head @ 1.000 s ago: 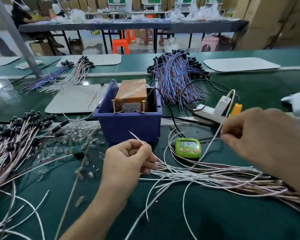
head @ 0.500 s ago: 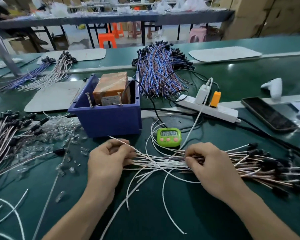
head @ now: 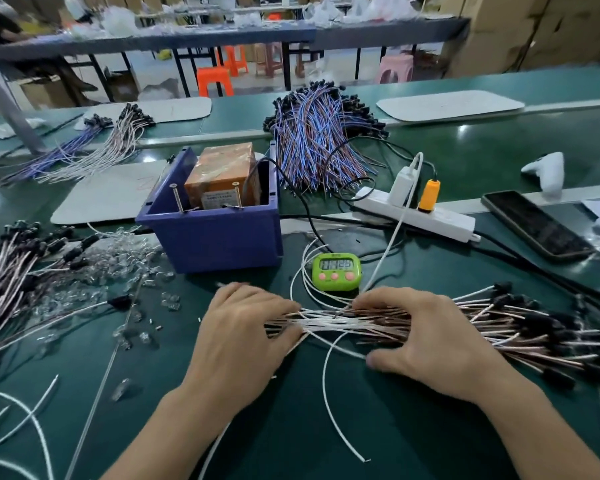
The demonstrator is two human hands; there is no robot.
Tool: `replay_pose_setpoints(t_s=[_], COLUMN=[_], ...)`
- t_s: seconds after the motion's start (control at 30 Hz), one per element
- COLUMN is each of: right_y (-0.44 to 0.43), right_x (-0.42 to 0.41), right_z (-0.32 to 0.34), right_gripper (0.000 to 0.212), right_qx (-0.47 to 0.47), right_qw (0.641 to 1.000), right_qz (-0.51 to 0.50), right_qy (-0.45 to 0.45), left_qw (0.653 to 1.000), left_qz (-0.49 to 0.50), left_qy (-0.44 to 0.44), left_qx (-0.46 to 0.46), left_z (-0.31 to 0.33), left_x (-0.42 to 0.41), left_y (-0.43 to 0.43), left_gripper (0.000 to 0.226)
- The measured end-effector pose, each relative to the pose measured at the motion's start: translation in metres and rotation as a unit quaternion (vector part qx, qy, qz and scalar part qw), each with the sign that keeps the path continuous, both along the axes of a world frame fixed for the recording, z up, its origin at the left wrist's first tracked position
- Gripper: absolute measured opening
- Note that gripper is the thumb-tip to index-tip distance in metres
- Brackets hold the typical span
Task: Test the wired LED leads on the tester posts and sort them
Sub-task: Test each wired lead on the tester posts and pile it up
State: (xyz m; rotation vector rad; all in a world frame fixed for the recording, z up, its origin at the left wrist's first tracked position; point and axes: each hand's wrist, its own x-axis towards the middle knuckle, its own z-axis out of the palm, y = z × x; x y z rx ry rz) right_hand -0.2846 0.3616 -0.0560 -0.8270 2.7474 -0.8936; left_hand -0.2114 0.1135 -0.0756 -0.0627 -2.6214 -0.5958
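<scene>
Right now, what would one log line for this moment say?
stage: before testing | left hand: grips lead bundle | right hand: clasps same bundle on table | tester posts: untouched

Bright, even light came from above. Soft shadows lay under the left hand and right hand. The wires they gripped looked sharp, the left fingertips blurry. White shiny spots sat on the green table far behind the grip. Lines near the edges looked bent.

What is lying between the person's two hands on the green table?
A bundle of pink and white wired leads spans the gap, gripped by the left hand and the right hand. The head view shows it.
</scene>
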Motion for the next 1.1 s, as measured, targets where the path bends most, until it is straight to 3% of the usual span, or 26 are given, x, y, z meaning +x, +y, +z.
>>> replay_pose_setpoints(t_s=[0.1,0.27,0.37,0.57,0.67,0.8,1.1], right_y=[-0.002,-0.006,-0.012,-0.071,-0.120,-0.185,-0.337], right_x=[-0.001,0.001,0.007,0.025,0.031,0.031,0.072], right_z=[-0.006,-0.011,-0.011,-0.006,0.006,0.022,0.027], right_gripper=[0.038,0.032,0.026,0.027,0.026,0.026,0.038], right_qx=[-0.073,-0.094,-0.103,-0.157,-0.199,-0.213,-0.151], right_qw=[0.996,0.991,0.986,0.976,0.972,0.974,0.968], right_qz=[-0.053,-0.093,-0.111,-0.025,0.027,0.072,0.196], right_qy=[0.021,0.010,0.069,0.149,0.123,0.033,-0.036], left_qw=[0.998,0.995,0.993,0.988,0.986,0.976,0.901], left_qz=[0.047,0.082,0.096,0.123,0.137,0.212,0.427], left_qy=[0.035,0.052,0.062,0.094,0.087,0.008,-0.050], left_qx=[0.004,0.005,0.031,0.023,-0.027,-0.041,-0.049], left_z=[-0.003,-0.006,0.000,0.020,0.037,0.061,0.064], left_x=[-0.001,-0.003,-0.004,0.000,0.005,0.022,0.101], left_y=[-0.001,0.001,-0.006,-0.018,-0.026,-0.059,-0.172], left_gripper=[0.007,0.005,0.008,0.009,0.009,0.022,0.026])
